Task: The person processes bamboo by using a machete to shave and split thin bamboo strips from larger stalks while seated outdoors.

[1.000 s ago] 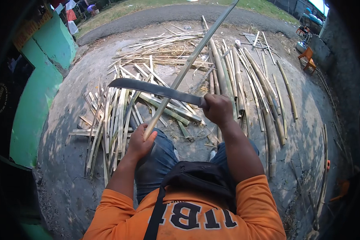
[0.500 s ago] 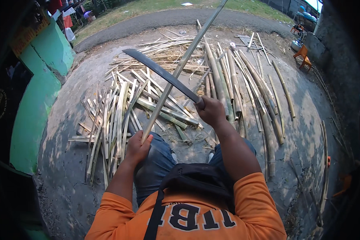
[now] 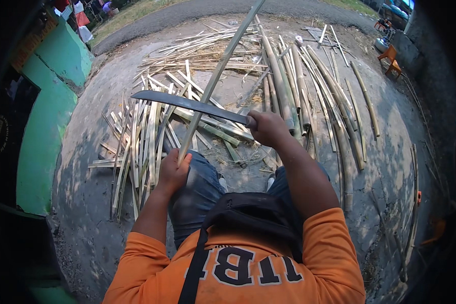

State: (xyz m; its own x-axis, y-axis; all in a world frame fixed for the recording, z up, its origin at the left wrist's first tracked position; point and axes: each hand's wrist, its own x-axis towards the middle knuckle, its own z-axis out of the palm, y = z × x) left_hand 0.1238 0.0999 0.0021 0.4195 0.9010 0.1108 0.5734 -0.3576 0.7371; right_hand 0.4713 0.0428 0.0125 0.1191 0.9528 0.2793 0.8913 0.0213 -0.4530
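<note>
My left hand [image 3: 173,171] is closed around the lower end of a long, pale bamboo strip [image 3: 227,54], above my left thigh. The strip slants up and to the right, running out past the top of the view. In my right hand [image 3: 269,128] is the handle of a machete [image 3: 168,98] with a long dark blade. Its blade points left, nearly level, and crosses the strip a short way above my left hand. Whether the edge bites into the bamboo I cannot tell.
Split bamboo strips [image 3: 152,137] lie heaped on the concrete ahead to the left, with another pile [image 3: 202,50] beyond. Whole bamboo poles [image 3: 283,86] stretch out ahead to the right. A green wall [image 3: 48,116] stands at left, an orange chair [image 3: 390,57] at far right.
My right hand has brought the machete down along the strip toward my left hand, and its blade has turned more level. The strip's upper end has shifted slightly left.
</note>
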